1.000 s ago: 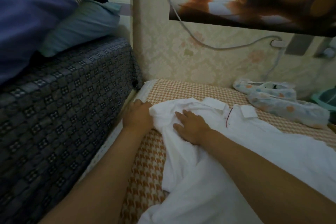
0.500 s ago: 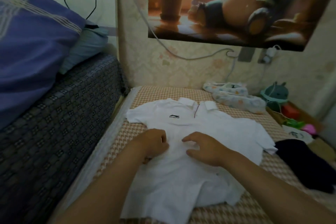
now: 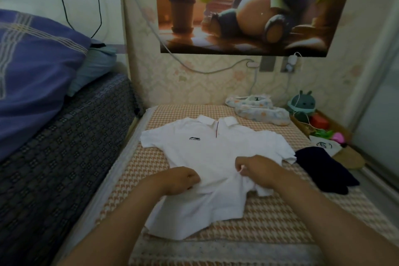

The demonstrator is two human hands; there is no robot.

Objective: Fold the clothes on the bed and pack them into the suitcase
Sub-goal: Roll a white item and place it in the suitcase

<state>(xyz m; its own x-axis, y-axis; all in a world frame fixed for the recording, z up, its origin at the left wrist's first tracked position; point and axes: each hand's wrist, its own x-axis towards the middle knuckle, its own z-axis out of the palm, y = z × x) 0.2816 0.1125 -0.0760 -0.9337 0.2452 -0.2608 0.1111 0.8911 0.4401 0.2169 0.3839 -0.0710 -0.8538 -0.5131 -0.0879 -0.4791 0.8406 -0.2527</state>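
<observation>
Surface: you're at the near end of a bed covered with an orange-and-cream houndstooth mat. A wallpapered wall runs along the far end, with a cartoon poster and a grey cable sagging below it.

White polo shirt lies face up mid-bed, collar far, hem near. The hem end is rumpled and partly doubled over.

Grip:
- Your left hand has its fingers curled into the fabric at the shirt's left waist.
- Your right hand pinches a small raised fold at the right waist between thumb and finger.
- Both hands are closed on cloth and both forearms are over the near hem.

Edges:
- Left side is walled by a higher dark-patterned mattress carrying a blue pillow.
- Right side drops to a pale sliding panel.
- Bare mat shows near right and in the strip between collar and wall.

Other cloth: dark garment lies crumpled just right of the shirt's right sleeve. A floral bundle sits against the far wall.

Containers: a wood-edged ledge at far right holds a round green toy plus red, green and pink bits. You can't tell what those are.
</observation>
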